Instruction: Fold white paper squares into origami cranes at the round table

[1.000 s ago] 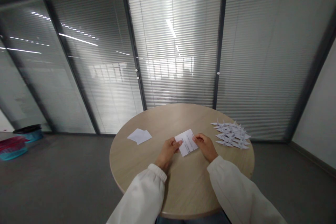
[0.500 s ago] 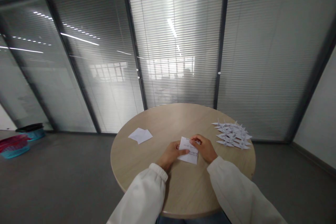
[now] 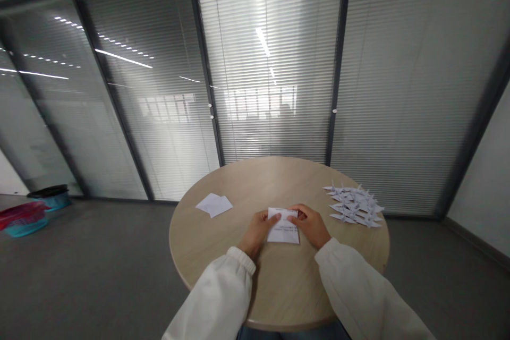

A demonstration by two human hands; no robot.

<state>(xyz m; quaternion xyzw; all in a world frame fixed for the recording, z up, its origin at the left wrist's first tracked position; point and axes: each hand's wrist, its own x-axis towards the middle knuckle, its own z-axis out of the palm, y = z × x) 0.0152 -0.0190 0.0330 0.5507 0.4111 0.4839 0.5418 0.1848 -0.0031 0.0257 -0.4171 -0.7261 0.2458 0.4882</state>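
A folded sheet of white paper (image 3: 283, 234) with printed lines is held just over the near middle of the round table. My left hand (image 3: 258, 229) grips its left edge, thumb on top and fingers behind. On the right edge my right hand (image 3: 309, 224) pinches the paper the same way. Both thumbs lie flat on the upper part of the sheet, and the fingers under it are hidden. Loose white paper sheets (image 3: 214, 205) lie overlapping on the left. To the right sits a cluster of folded paper pieces with pointed tips (image 3: 354, 205), perhaps paper cranes.
The round wooden table (image 3: 274, 180) stands before a glass partition with blinds (image 3: 274, 64). Blue baskets, one with a red rim (image 3: 26, 218) and one with a black rim (image 3: 51, 196), rest on the floor at far left.
The paper has turned from a slant to nearly square in my hands. My left thumb has moved up and my right thumb now presses on the sheet.
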